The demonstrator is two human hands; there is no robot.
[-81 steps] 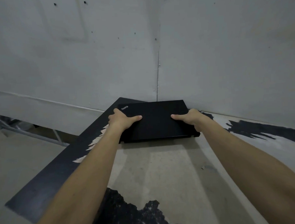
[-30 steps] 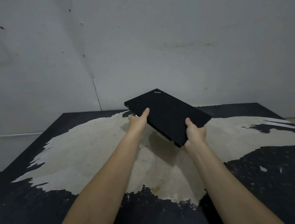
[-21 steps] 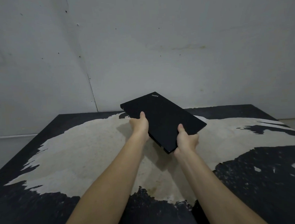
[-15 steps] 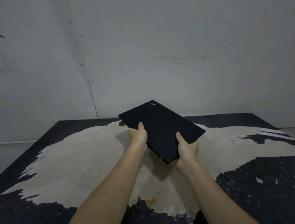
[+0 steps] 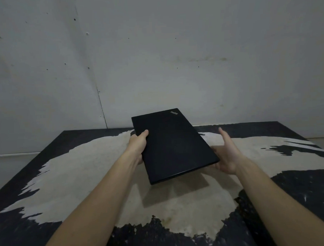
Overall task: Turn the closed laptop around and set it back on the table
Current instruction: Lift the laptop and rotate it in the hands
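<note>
Turning closed laptop (image 5: 172, 144), held tilted above worn table (image 5: 85, 174): left hand (image 5: 139, 145) clamps its left edge, right hand (image 5: 226, 155), fingers spread, loosely cradles the right underside; advise regripping right edge before rotating further, then lowering flat.

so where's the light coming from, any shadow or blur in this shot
Head view: dim, soft light from above; the laptop casts a shadow on the table just below it, so it's held off the surface. The right hand is slightly motion-blurred, the left hand sharper.
</note>
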